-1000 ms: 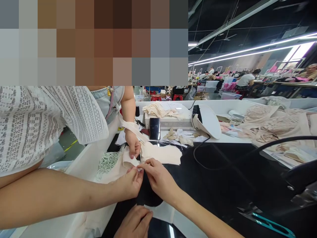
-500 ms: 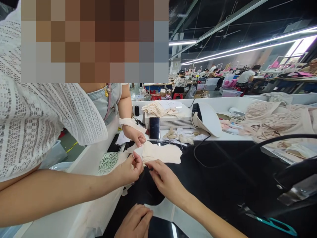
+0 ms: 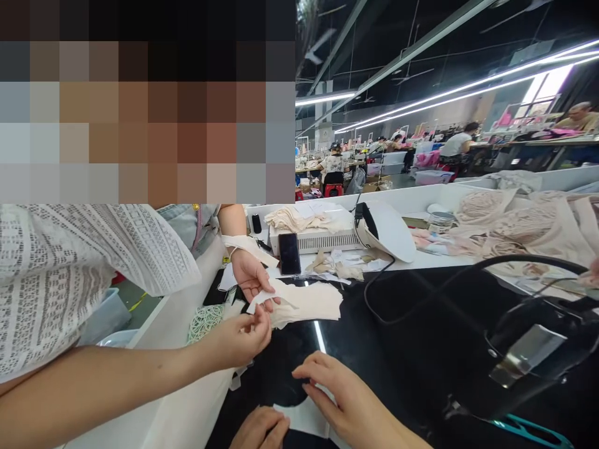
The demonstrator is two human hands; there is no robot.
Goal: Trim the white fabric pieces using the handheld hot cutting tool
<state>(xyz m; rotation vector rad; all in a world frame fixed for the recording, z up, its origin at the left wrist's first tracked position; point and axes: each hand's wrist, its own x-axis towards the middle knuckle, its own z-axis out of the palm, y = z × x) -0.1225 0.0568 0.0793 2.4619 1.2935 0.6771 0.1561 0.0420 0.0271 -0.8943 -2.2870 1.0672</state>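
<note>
My left hand [image 3: 261, 429] is at the bottom edge, fingers together and curled against the left end of a white fabric piece [image 3: 304, 416]. Part of this hand is cut off by the frame. My right hand [image 3: 344, 396] hovers over the same piece, thumb and forefinger apart, with nothing visible between them. Beyond it lies a stack of cream fabric pieces [image 3: 321, 300] on the black tabletop [image 3: 412, 349]. At the stack's left end, a co-worker's two hands [image 3: 250, 337] handle a small white strip [image 3: 259, 302].
Teal-handled scissors [image 3: 528, 430] lie at the lower right, below a dark machine part with a metal plate [image 3: 528, 355]. A black cable [image 3: 374, 305] loops across the tabletop. Behind stand a phone [image 3: 289, 254], a white visor [image 3: 390, 231] and heaped beige garments [image 3: 519, 212].
My right hand has drawn back from the stack toward the white fabric piece. The co-worker's far hand has turned palm up, fingers spread. My left hand stays by the fabric. The view has shifted slightly.
</note>
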